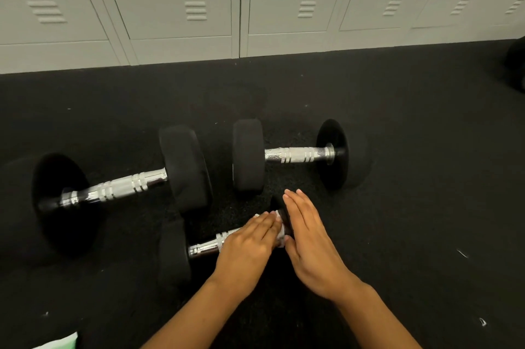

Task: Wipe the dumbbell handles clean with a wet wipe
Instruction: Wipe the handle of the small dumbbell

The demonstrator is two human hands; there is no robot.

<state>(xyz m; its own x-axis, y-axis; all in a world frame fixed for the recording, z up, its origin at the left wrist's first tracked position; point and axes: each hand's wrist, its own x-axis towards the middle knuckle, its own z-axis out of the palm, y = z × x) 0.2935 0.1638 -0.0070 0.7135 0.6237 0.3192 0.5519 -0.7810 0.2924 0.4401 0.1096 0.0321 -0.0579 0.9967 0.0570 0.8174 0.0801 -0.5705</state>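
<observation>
Three black dumbbells with chrome handles lie on the dark floor. The small nearest dumbbell (199,248) lies in front of me. My left hand (247,246) is closed over the right part of its handle, pressing a white wet wipe (279,238) whose edge peeks out by my fingertips. My right hand (309,240) rests flat, fingers straight and together, on that dumbbell's right head, which it mostly hides. A large dumbbell (119,186) lies at the left. Another dumbbell (295,155) lies behind my hands.
Grey lockers (255,2) line the wall beyond the black rubber floor (412,150). A pale green packet corner (61,343) shows at the bottom left edge. A dark round object (517,64) sits at the far right edge.
</observation>
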